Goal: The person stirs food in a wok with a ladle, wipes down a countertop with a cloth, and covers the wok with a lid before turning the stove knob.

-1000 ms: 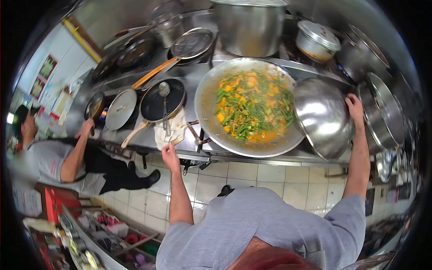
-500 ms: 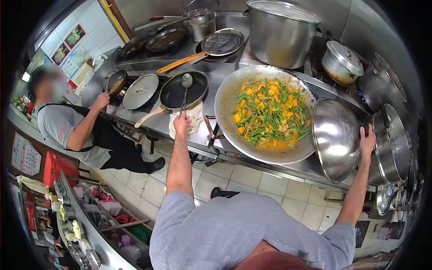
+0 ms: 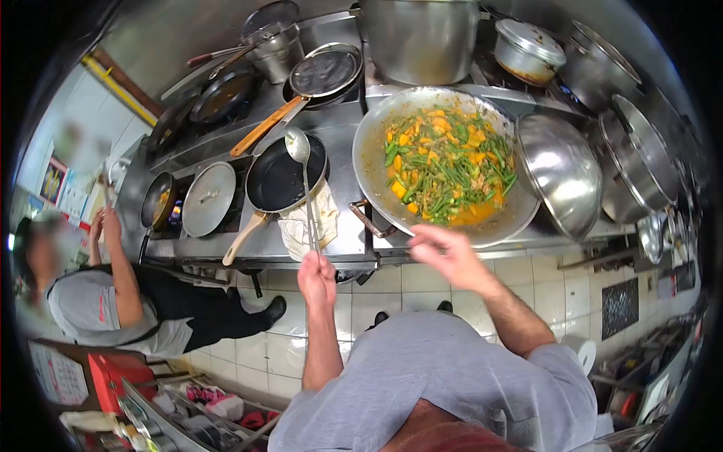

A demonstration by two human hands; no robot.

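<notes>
So the left hand [image 3: 317, 277] is closed around the handle end of a long metal spoon [image 3: 298, 146], whose bowl sits up over the black frying pan [image 3: 280, 179]. A crumpled cloth [image 3: 321, 218] lies right below that pan, under the spoon's handle. The right hand [image 3: 449, 258] has its fingers loosely apart with nothing in them, by the near rim of the big wok [image 3: 368, 148]; can't tell if it's touching. That wok's full of green beans and orange chunks [image 3: 444, 162]. Shiny domed lid [image 3: 563, 169] is tilted at its right edge, big tall pot [image 3: 420, 44] behind.
</notes>
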